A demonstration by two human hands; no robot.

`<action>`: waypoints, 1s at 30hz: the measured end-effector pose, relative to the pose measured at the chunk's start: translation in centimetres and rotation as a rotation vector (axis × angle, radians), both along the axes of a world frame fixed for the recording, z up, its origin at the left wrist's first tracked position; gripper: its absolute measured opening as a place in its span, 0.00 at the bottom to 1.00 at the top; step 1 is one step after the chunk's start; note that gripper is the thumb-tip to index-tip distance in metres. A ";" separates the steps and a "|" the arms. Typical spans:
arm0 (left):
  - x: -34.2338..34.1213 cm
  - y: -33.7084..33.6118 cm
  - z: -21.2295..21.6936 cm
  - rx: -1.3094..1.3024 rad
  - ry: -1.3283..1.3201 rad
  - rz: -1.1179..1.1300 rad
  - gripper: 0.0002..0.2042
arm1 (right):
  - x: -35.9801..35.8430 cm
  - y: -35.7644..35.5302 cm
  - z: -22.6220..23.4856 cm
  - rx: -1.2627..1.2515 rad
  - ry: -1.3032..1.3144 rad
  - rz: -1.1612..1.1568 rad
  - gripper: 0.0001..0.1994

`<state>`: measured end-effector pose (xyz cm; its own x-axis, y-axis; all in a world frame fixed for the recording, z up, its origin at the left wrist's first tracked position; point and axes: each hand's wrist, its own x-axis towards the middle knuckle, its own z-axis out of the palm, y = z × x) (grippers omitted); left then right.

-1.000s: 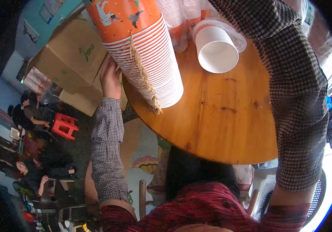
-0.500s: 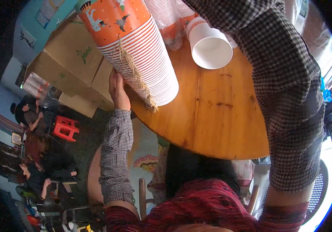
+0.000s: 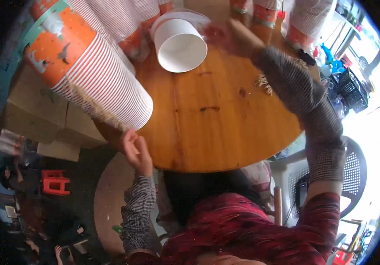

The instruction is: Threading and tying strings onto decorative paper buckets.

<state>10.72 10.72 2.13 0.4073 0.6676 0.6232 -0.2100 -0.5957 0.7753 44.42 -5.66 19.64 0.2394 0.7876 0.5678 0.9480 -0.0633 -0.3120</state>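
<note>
A tall stack of nested paper cups [image 3: 103, 84], orange with white rims, leans at the left of the round wooden table [image 3: 225, 128]. A strip of straw-coloured raffia [image 3: 90, 104] runs down its left side. My left hand [image 3: 137, 152] is just below the stack's near end, by the raffia's tip. Its fingers are apart, and I see nothing in them. A white paper cup [image 3: 182, 48] lies on its side with its mouth toward me. To its right is my right hand [image 3: 234, 39], smeared by motion, with its fingers unclear.
More wrapped cup stacks [image 3: 307, 22] stand at the back, left and right. A bit of raffia [image 3: 264, 83] rests near my right sleeve. Cardboard boxes [image 3: 35, 112] are left of the table. A grey plastic chair [image 3: 353, 176] and a red stool [image 3: 55, 181] flank me.
The view has shifted right, so the cup stack and white cup appear further left. My left hand has come away from the stack's side to its near end. My right arm has lowered into view.
</note>
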 end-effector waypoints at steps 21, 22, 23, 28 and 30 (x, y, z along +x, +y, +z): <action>23.5 -0.4 -0.9 0.059 0.554 -0.340 0.10 | 11.4 -14.8 -13.3 -0.371 0.365 -0.471 0.12; 23.5 -0.4 -0.9 0.056 0.558 -0.341 0.10 | 11.4 -14.8 -13.7 -0.375 0.369 -0.471 0.12; 23.3 -0.4 -0.8 0.066 0.561 -0.342 0.10 | 11.5 -14.8 -14.0 -0.405 0.348 -0.482 0.12; 23.3 -0.9 -0.5 0.084 0.587 -0.338 0.09 | 11.3 -14.4 -16.0 -0.335 0.178 -0.533 0.11; 23.1 -1.0 -0.5 0.043 0.558 -0.326 0.09 | 9.6 -12.5 -15.5 -0.039 0.270 -0.472 0.10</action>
<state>33.86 9.73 1.68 0.8556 0.4339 0.2823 0.0424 -0.6022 0.7972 54.04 -18.16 4.11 0.7052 0.5783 0.4102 0.7005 -0.4789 -0.5292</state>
